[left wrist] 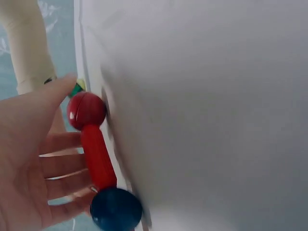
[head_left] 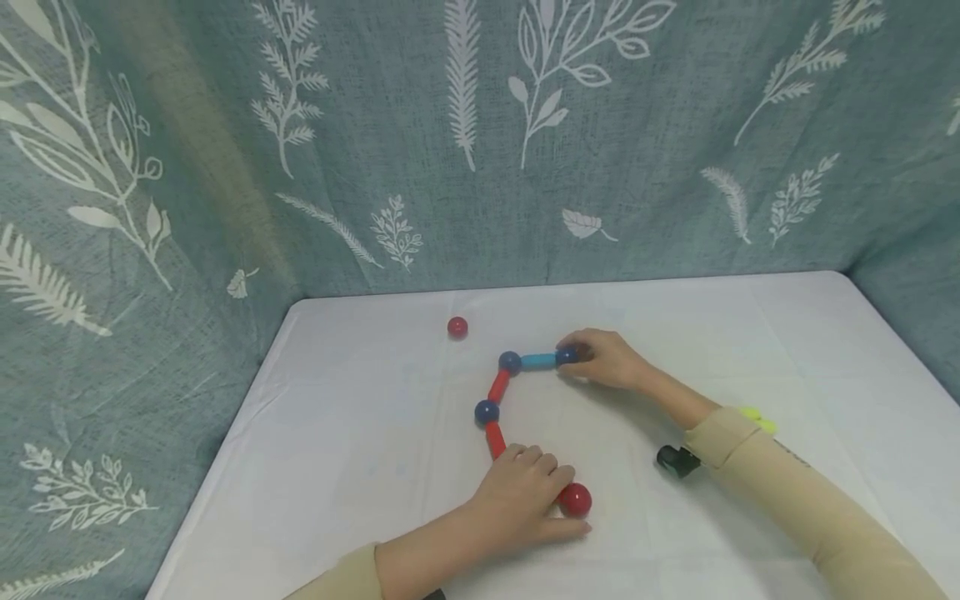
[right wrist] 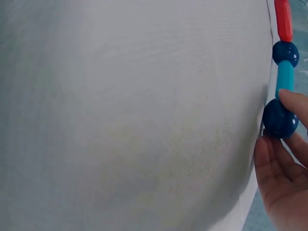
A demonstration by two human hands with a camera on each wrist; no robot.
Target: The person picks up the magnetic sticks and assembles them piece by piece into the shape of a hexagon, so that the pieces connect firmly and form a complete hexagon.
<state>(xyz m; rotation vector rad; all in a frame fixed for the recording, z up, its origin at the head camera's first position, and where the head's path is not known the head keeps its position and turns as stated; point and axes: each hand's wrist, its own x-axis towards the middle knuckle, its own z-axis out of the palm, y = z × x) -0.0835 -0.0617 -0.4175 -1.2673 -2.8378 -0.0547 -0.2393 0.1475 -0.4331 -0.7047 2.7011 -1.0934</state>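
Note:
A bent chain of balls and rods lies on the white table. At its near end a red ball [head_left: 576, 500] joins a red rod [left wrist: 98, 156] and a blue ball [left wrist: 116, 210]. My left hand [head_left: 517, 498] lies around this end, fingers against the rod's far side and thumb stretched beside the red ball. Farther along come a red rod [head_left: 496, 440], a blue ball [head_left: 487, 412], another red rod [head_left: 498, 387] and a blue ball [head_left: 510, 362]. A light blue rod [head_left: 538, 361] leads to the last blue ball [right wrist: 280, 118], which my right hand [head_left: 606, 360] pinches between thumb and fingers.
A loose red ball [head_left: 457, 327] sits behind the chain. By the right forearm lie a dark ball piece [head_left: 677, 461] and yellow-green pieces [head_left: 759, 419], both partly covered by the sleeve. A patterned green curtain [head_left: 510, 217] hangs behind the table [head_left: 360, 400].

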